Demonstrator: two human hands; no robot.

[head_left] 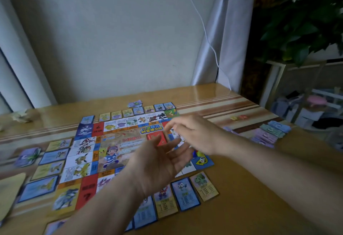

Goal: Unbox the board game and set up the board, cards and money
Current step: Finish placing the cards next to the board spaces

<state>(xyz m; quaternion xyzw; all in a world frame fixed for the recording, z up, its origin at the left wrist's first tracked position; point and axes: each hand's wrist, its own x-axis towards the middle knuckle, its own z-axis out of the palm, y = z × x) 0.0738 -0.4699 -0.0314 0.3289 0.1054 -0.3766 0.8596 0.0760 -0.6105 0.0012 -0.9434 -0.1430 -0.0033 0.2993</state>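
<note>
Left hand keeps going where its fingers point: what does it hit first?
Probably the right hand, just beyond the fingertips of the left hand, both above the board. Depth is unclear; it might slip underneath.

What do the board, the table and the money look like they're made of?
Board: thin printed card or paper, lying flat, fairly matt. Table: wood or wood-look laminate, glossy; striped grain and light reflections show. Money: thin paper notes, pale purple and green, in loose stacks.
</note>
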